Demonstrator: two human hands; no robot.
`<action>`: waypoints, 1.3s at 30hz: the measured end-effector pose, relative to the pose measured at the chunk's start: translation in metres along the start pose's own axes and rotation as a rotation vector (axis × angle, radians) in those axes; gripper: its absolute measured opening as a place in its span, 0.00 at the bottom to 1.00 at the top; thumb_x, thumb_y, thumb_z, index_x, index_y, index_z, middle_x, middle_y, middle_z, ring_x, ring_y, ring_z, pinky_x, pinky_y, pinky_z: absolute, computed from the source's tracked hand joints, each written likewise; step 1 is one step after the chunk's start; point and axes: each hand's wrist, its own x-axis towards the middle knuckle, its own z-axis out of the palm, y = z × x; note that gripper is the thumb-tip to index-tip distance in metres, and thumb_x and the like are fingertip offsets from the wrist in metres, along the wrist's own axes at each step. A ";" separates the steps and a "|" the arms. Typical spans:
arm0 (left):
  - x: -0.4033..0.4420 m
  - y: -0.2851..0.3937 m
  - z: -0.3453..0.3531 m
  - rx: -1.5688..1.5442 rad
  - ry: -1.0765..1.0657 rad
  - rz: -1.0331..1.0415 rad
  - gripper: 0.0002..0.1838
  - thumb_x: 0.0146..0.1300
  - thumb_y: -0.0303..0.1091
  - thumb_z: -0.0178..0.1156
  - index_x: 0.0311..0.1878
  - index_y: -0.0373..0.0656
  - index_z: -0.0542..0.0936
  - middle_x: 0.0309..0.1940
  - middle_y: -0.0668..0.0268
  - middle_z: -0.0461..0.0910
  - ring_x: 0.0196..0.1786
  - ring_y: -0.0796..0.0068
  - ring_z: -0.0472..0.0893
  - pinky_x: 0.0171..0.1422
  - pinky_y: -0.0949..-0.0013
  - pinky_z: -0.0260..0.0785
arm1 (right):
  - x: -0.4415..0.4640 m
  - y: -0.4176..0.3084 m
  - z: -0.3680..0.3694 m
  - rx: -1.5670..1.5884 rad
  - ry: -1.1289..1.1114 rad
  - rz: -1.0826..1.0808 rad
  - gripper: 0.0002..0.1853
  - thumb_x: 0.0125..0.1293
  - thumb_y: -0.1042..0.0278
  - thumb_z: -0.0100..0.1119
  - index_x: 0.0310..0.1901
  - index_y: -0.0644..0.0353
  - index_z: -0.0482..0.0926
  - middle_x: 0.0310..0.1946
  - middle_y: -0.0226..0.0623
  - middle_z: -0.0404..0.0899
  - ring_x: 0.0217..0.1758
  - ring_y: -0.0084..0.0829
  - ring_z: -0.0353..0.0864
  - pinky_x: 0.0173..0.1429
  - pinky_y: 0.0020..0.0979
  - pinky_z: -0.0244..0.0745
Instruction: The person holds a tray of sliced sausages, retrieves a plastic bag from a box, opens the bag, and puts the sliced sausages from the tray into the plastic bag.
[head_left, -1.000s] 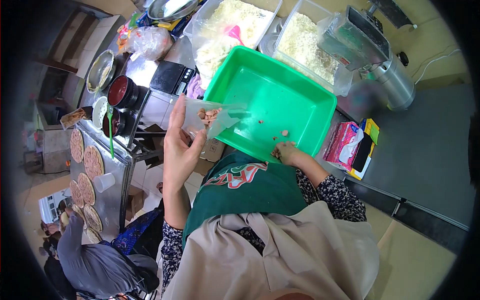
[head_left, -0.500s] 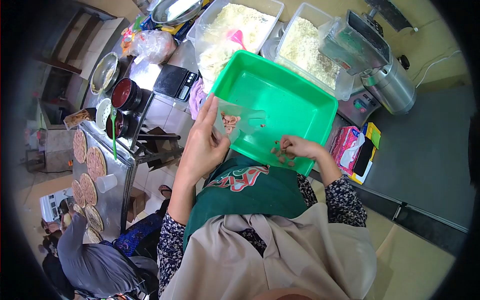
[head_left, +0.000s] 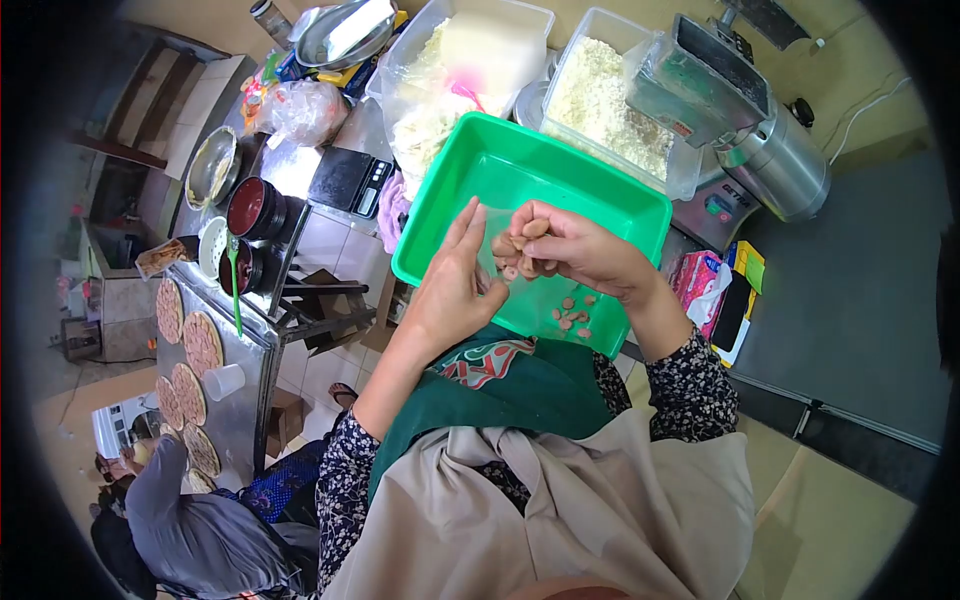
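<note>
My left hand (head_left: 450,290) is closed on a clear plastic bag (head_left: 488,232), over the left side of a green plastic tub (head_left: 612,212). Pinkish-brown sausage slices (head_left: 507,266) show at the bag. Close beside it, at the bag's mouth, my right hand (head_left: 598,258) has its fingers wrapped round several sausage slices (head_left: 532,240). More loose slices (head_left: 570,318) lie on the tub's floor near the edge closest to my body. The bag's lower part is mostly hidden behind my hands.
Behind the tub stand bins of pale shredded food (head_left: 605,95) and a metal grinding machine (head_left: 760,150). A black scale (head_left: 350,182) is at the left. Pizza-like rounds (head_left: 203,342) lie on a metal table, where another person (head_left: 205,520) works. Tissues (head_left: 700,290) sit right.
My right hand has risen from the tub's near edge to the bag, now gripping several slices. Some slices remain on the tub floor. My left hand has shifted slightly right with the bag.
</note>
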 end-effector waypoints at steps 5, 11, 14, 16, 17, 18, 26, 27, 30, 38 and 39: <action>-0.002 -0.007 0.003 -0.046 0.060 0.048 0.43 0.51 0.24 0.64 0.72 0.25 0.60 0.75 0.43 0.57 0.33 0.71 0.80 0.40 0.69 0.74 | 0.006 0.007 0.000 -0.194 0.037 -0.097 0.15 0.73 0.70 0.50 0.59 0.59 0.73 0.50 0.30 0.78 0.46 0.17 0.75 0.47 0.22 0.68; -0.001 -0.007 0.000 -0.051 0.044 0.021 0.43 0.51 0.25 0.63 0.73 0.28 0.60 0.75 0.45 0.57 0.36 0.69 0.81 0.41 0.69 0.74 | 0.010 0.009 0.001 -0.299 0.027 -0.097 0.18 0.73 0.71 0.49 0.62 0.63 0.74 0.55 0.33 0.78 0.55 0.22 0.76 0.59 0.27 0.71; -0.002 -0.021 0.003 -0.064 0.117 0.111 0.43 0.52 0.24 0.63 0.73 0.29 0.60 0.75 0.45 0.57 0.50 0.64 0.81 0.48 0.69 0.74 | 0.011 0.013 -0.003 -0.359 -0.001 -0.266 0.16 0.73 0.72 0.49 0.58 0.64 0.76 0.53 0.34 0.79 0.56 0.23 0.77 0.60 0.29 0.73; -0.002 -0.032 0.003 -0.074 0.152 0.158 0.42 0.53 0.24 0.62 0.73 0.30 0.59 0.75 0.46 0.57 0.65 0.60 0.74 0.56 0.70 0.72 | 0.004 0.007 -0.006 -0.388 0.008 -0.312 0.15 0.73 0.71 0.49 0.56 0.64 0.78 0.52 0.34 0.80 0.56 0.25 0.78 0.59 0.30 0.75; -0.004 -0.031 0.000 -0.098 0.163 0.119 0.42 0.53 0.24 0.61 0.74 0.31 0.59 0.75 0.46 0.57 0.68 0.60 0.71 0.59 0.69 0.71 | -0.006 -0.001 -0.014 -0.402 0.055 -0.254 0.13 0.73 0.71 0.49 0.54 0.65 0.78 0.50 0.33 0.81 0.54 0.25 0.79 0.58 0.31 0.76; -0.005 -0.032 -0.003 -0.121 0.177 0.083 0.42 0.53 0.23 0.61 0.74 0.31 0.59 0.75 0.46 0.58 0.72 0.60 0.68 0.62 0.68 0.69 | -0.013 -0.006 -0.022 -0.419 0.101 -0.198 0.12 0.73 0.71 0.49 0.51 0.66 0.79 0.47 0.32 0.82 0.53 0.25 0.80 0.56 0.32 0.77; -0.012 -0.041 -0.016 -0.168 0.246 0.046 0.42 0.53 0.22 0.60 0.74 0.30 0.58 0.74 0.45 0.58 0.76 0.55 0.61 0.75 0.61 0.58 | -0.003 0.114 -0.079 -1.392 0.376 0.281 0.14 0.64 0.71 0.56 0.51 0.59 0.78 0.51 0.45 0.79 0.54 0.50 0.77 0.59 0.40 0.74; -0.013 -0.043 -0.017 -0.169 0.245 0.041 0.42 0.53 0.22 0.60 0.74 0.30 0.58 0.74 0.45 0.58 0.76 0.55 0.61 0.75 0.61 0.58 | 0.002 0.122 -0.077 -1.333 0.295 0.239 0.16 0.62 0.71 0.58 0.52 0.58 0.78 0.53 0.44 0.78 0.56 0.49 0.76 0.60 0.40 0.72; -0.013 -0.047 -0.019 -0.218 0.258 0.027 0.42 0.53 0.21 0.59 0.74 0.30 0.58 0.74 0.45 0.58 0.76 0.56 0.61 0.76 0.61 0.57 | 0.019 0.151 -0.062 -1.359 0.189 0.157 0.17 0.61 0.71 0.60 0.53 0.56 0.78 0.54 0.41 0.77 0.58 0.47 0.75 0.61 0.39 0.72; -0.020 -0.050 -0.022 -0.212 0.288 0.015 0.41 0.52 0.20 0.59 0.73 0.28 0.60 0.75 0.45 0.58 0.77 0.56 0.60 0.77 0.61 0.54 | -0.003 0.111 -0.068 -1.287 -0.225 0.677 0.13 0.63 0.74 0.57 0.48 0.55 0.82 0.50 0.38 0.76 0.58 0.44 0.73 0.61 0.40 0.72; -0.020 -0.050 -0.021 -0.214 0.288 0.015 0.41 0.52 0.20 0.59 0.73 0.28 0.60 0.75 0.45 0.58 0.77 0.56 0.60 0.77 0.61 0.54 | -0.009 0.114 -0.075 -1.282 0.019 0.522 0.15 0.62 0.74 0.58 0.51 0.55 0.81 0.50 0.38 0.76 0.59 0.45 0.72 0.62 0.41 0.72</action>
